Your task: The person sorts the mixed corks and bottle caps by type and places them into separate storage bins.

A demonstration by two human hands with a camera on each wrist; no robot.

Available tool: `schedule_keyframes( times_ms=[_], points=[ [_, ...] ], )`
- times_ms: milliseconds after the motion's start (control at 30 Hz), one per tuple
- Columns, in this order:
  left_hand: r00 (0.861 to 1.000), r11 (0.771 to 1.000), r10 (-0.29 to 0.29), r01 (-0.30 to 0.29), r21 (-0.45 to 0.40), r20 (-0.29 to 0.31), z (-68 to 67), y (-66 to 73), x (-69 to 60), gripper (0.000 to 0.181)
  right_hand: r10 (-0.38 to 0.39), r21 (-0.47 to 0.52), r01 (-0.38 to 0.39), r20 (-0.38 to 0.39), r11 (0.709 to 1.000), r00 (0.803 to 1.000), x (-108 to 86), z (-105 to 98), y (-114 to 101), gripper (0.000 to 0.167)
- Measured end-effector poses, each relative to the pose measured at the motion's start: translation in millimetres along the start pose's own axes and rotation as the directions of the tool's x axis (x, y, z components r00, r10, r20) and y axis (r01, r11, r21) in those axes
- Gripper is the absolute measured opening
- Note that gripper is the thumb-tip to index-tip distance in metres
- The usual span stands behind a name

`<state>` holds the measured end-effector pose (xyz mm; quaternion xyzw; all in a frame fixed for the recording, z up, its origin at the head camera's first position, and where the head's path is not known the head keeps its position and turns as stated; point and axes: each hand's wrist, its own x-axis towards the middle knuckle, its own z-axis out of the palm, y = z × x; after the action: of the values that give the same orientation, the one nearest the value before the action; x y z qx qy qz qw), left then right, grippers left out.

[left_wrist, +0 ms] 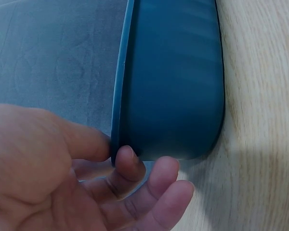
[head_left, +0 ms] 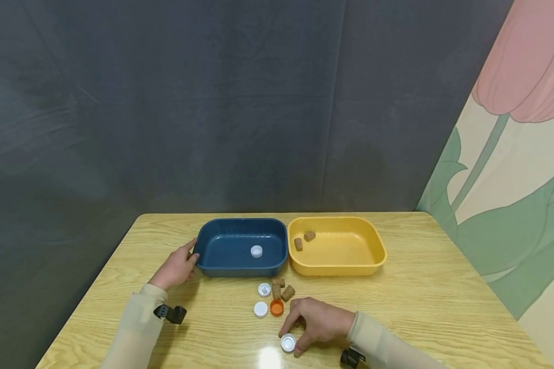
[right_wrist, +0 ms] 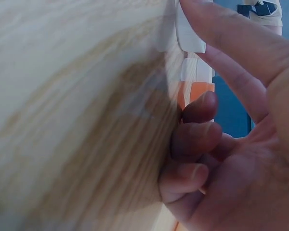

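A dark curtain [head_left: 189, 113] fills the back, and a wall painted with a pink tulip [head_left: 526, 154] rises at the right. Below lies the wood-grained desk [head_left: 420, 266]. Near its far edge stand a blue tray [head_left: 240, 272], on the left, and a yellow tray [head_left: 337, 270] just beside it. The left hand [head_left: 174, 267] grasps the blue tray's left rim between thumb and finger, its other fingers loosely bent below. The right hand [head_left: 320, 320], low over the desk and nearer its near edge, pinches a white cap [head_left: 288, 343] between thumb and forefinger, the remaining fingers curled in; the right wrist view cuts this cap off, so I cannot quite tell whether it touches the desk. Another cap, white too, [head_left: 256, 251] sits inside the blue tray, toward its right side. In front of the trays, mid-desk, lie two loose white caps [head_left: 260, 309], an orange cap [head_left: 277, 308] and a cluster of corks [head_left: 288, 293]. Two further corks [head_left: 298, 244] rest in the yellow tray's left part.
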<state>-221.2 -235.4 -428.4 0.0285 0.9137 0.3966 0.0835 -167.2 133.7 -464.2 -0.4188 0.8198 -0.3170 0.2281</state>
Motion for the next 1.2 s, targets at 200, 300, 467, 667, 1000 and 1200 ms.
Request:
schedule_keyframes(
  times_ms=[200,300,467,667,1000,1200],
  points=[
    [1.000,1.000,0.000,0.000,0.005,0.001,-0.3,1.0,-0.5,0.056,0.006,-0.007,-0.006,-0.013,1.000,1.000,0.2,-0.1,-1.2,0.033],
    [1.000,1.000,0.005,-0.005,0.009,0.003,-0.1,1.6,-0.8,0.056,0.015,0.015,-0.015,-0.014,1.000,1.000,0.3,-0.5,-1.2,0.033],
    [1.000,1.000,0.005,-0.005,0.007,0.004,-0.1,2.9,-2.0,0.056,0.003,0.019,-0.002,-0.030,1.000,1.000,1.1,-3.2,0.2,0.033],
    [1.000,1.000,-0.002,0.002,0.005,0.002,-0.2,3.8,-3.7,0.056,0.034,0.051,-0.031,-0.051,0.998,0.998,1.9,-10.9,3.9,0.032],
    [1.000,1.000,0.002,-0.002,0.006,0.004,-0.3,2.5,-1.1,0.056,0.008,0.014,-0.007,-0.111,1.000,0.994,4.4,-31.0,-0.9,0.033],
    [1.000,1.000,-0.002,0.002,0.013,-0.003,0.4,1.7,-1.7,0.056,-0.002,0.018,0.004,-0.146,1.000,0.989,7.6,-46.3,-6.9,0.032]
  ],
)
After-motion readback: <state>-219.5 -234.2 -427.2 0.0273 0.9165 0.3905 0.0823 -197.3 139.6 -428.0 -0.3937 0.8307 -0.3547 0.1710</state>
